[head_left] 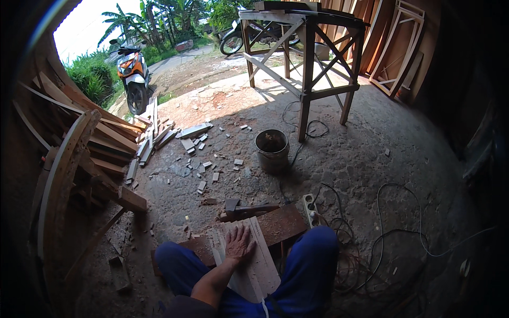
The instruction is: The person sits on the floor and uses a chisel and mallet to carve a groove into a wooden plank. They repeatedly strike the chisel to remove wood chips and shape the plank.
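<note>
My left hand (240, 244) lies flat, palm down, on a pale wooden board (258, 270) with grooves or strips along its length. Its fingers are stretched out and slightly apart, pointing away from me. The board slopes between my knees, with its far end resting across a reddish-brown wooden beam (286, 223). Just beyond the beam lies a dark tool (249, 211) with a blocky raised part; its exact kind is unclear. My right hand is out of view.
A bucket (272, 152) stands ahead, before a wooden stand (305, 69). Wood offcuts (201, 139) litter the floor. A power strip (310, 209) and tangled cables (379, 233) lie right. Stacked timber (101, 143) fills the left; a motorbike (132, 77) is parked outside.
</note>
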